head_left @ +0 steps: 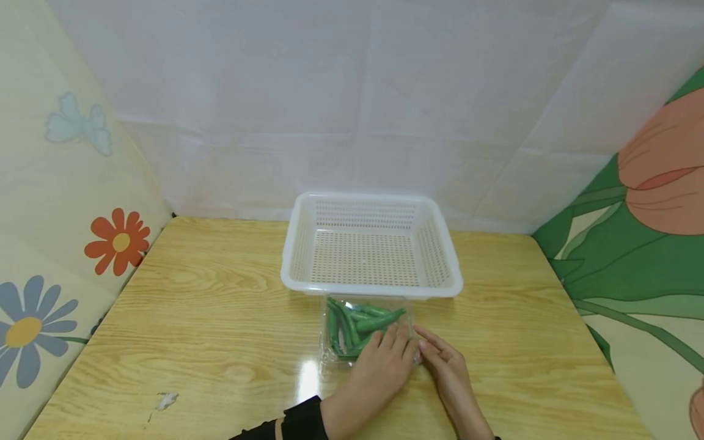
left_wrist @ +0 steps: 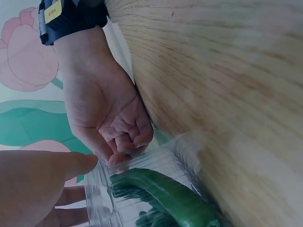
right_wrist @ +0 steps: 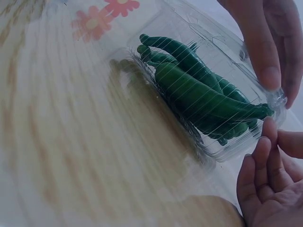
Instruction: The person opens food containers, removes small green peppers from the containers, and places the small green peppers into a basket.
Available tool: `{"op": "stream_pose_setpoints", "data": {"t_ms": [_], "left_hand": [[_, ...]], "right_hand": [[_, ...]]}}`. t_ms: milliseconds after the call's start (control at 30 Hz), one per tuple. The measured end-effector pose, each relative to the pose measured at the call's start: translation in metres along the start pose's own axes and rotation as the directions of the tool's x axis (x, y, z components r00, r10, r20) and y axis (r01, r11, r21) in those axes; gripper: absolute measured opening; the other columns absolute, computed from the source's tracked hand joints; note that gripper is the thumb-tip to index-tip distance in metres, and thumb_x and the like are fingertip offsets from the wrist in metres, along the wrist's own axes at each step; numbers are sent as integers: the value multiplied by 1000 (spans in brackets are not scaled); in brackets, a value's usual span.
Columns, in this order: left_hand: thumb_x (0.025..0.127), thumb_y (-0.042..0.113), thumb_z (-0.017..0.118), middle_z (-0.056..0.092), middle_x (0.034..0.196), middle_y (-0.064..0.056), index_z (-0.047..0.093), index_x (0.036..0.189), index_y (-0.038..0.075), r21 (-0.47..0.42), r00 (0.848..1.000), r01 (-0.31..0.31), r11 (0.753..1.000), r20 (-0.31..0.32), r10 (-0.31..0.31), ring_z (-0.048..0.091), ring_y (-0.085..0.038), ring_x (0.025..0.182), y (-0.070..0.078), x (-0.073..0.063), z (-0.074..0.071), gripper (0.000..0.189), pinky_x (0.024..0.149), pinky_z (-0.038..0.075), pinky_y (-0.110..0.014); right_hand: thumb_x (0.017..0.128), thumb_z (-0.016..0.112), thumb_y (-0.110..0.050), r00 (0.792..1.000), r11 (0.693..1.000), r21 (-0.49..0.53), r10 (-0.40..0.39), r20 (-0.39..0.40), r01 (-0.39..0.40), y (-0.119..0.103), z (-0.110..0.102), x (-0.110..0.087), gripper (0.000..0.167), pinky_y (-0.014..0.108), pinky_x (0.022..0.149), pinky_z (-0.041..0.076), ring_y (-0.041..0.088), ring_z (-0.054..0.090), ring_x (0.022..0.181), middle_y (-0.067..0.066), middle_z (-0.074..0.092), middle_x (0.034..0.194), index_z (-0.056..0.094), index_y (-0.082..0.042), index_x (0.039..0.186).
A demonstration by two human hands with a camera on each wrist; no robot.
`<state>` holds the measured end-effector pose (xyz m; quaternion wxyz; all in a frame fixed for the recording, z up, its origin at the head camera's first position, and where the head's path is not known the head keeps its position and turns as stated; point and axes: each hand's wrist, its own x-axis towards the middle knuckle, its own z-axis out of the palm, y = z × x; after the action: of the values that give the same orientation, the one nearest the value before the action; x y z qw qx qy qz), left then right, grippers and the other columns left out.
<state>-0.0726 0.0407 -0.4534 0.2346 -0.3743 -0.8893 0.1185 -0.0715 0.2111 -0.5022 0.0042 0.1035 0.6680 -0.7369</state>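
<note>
A clear plastic clamshell box [head_left: 324,342] lies on the table with several long green peppers [head_left: 341,321] inside. My left hand [head_left: 385,360] rests across the top of the box near its right side, fingers extended over the lid. At the box's right edge, my right hand [head_left: 451,373] pinches a corner between thumb and fingertips. In the right wrist view, the right fingertips [right_wrist: 269,128] meet at the corner, just below the left thumb [right_wrist: 270,75]. The left wrist view shows the right hand [left_wrist: 111,113] with its fingers bent at the box's end.
A white perforated plastic basket [head_left: 371,290] stands directly behind the box, with nothing in it. The wood-grain table [head_left: 220,305] carries a small pale worn patch [head_left: 167,401] at the front left. A white sheet [head_left: 275,122] hangs behind, and flower-printed cloths flank both sides.
</note>
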Motion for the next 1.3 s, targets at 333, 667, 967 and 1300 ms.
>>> {"op": "stream_pose_setpoints", "data": {"t_ms": [333, 667, 967, 1300], "left_hand": [[99, 24, 47, 64, 130, -6, 64, 123, 14, 19, 998, 59, 998, -13, -59, 61, -18, 116, 13, 7, -3, 31, 88, 56, -29], [102, 28, 45, 60, 135, -9, 60, 134, 11, 46, 996, 14, 999, 88, -18, 59, -21, 121, 17, 7, -5, 39, 92, 55, -30], [103, 29, 46, 60, 135, -10, 60, 135, 10, 55, 991, -35, 998, 129, 28, 59, -21, 121, 15, 9, -8, 40, 90, 55, -29], [105, 30, 45, 54, 142, -11, 58, 139, 13, 123, 960, -92, 988, 273, 56, 54, -21, 127, 23, 13, -17, 40, 96, 53, -30]], "right_hand": [[97, 58, -4, 998, 999, 14, -47, 36, 46, 1, -1, 0, 36, 19, 86, 54, 8, 68, 95, 0, 75, 95, 58, 9, 130], [97, 59, -5, 999, 999, 12, -35, 39, 35, -1, -1, 0, 39, 19, 86, 54, 8, 68, 96, 1, 75, 96, 54, 12, 133], [97, 60, -7, 1000, 1000, -26, -14, 16, 14, -1, -1, 1, 43, 18, 86, 53, 7, 67, 95, 0, 74, 93, 52, 13, 134], [96, 62, -7, 1000, 999, -43, -2, -11, 2, 0, -1, 1, 40, 17, 87, 53, 5, 67, 98, -3, 75, 97, 55, 14, 129]]}}
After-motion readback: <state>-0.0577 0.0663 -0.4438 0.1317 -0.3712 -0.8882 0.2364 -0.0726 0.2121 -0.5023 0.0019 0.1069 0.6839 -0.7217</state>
